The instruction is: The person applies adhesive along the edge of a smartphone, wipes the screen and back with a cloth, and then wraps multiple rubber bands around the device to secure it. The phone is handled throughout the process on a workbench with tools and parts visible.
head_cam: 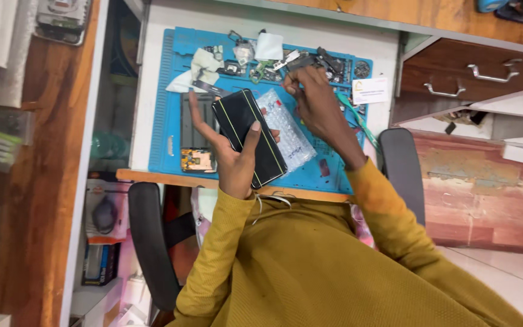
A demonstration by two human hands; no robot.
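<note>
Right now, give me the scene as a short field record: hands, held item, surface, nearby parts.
left hand: left hand grips a black phone, tilted, above the mat
right hand: right hand reaches to the small parts at the mat's far edge; whether it holds anything cannot be told
surface: blue work mat on a white desk
nearby: bubble-wrap pouch, opened phone body, white cloth
</note>
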